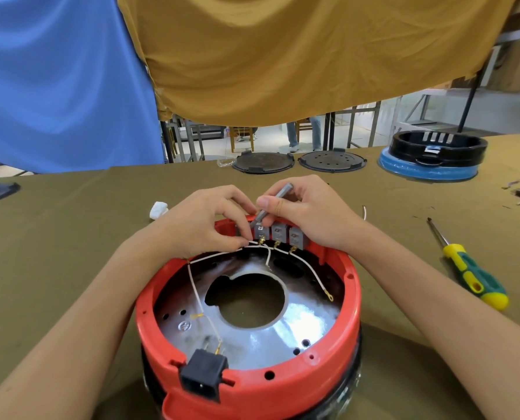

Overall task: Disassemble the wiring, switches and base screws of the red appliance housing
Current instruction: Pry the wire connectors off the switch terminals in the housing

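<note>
Right grip point(301, 207) clenched a grey metal bit point(272, 206) at the far switches point(278, 234); left grip point(210, 219) pinched white wiring point(222, 255) inside red housing point(252, 386) on desk point(70, 237).

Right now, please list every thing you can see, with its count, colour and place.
housing: 1, red, near centre of table
switches: at least 3, grey, far wall of housing
wires: several, white, inside housing
socket: 1, black, near rim
bit: 1, grey, in right hand
screwdriver: 1, green-yellow, right
discs: 2, dark, far edge
ring: 1, black, on blue base
left hand: pinching wires
right hand: holding bit
</note>
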Demonstrator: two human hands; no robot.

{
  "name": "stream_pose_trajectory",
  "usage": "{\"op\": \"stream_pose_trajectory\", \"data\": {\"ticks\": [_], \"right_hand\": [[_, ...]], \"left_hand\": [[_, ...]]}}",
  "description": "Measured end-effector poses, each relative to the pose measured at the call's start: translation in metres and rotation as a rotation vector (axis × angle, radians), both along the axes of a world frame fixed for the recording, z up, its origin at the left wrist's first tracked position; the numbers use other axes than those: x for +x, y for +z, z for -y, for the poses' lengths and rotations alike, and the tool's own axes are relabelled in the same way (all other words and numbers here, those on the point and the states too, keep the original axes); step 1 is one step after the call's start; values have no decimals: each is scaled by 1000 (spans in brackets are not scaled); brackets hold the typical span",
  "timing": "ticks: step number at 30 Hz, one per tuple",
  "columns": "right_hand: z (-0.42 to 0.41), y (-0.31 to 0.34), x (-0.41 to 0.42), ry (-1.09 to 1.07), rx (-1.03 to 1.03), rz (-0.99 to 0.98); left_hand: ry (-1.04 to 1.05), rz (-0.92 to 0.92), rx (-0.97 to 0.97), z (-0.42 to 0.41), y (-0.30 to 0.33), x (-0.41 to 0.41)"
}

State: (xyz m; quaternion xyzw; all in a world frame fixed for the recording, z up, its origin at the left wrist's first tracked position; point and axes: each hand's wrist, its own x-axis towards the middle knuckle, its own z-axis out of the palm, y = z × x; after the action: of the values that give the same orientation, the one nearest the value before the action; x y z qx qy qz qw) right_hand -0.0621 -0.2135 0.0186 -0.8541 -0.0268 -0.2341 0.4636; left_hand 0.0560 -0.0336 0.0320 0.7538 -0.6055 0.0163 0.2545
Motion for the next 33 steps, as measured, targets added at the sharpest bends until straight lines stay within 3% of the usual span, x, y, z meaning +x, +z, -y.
{"op": "stream_pose_trajectory", "data": {"ticks": [11, 33], "right_hand": [[-1, -1, -1, 19, 49, -8], [0, -1, 0, -6, -11, -8]], "left_hand": [[17, -93, 20, -2, 0, -1], [46, -105, 15, -4, 2, -1]]}}
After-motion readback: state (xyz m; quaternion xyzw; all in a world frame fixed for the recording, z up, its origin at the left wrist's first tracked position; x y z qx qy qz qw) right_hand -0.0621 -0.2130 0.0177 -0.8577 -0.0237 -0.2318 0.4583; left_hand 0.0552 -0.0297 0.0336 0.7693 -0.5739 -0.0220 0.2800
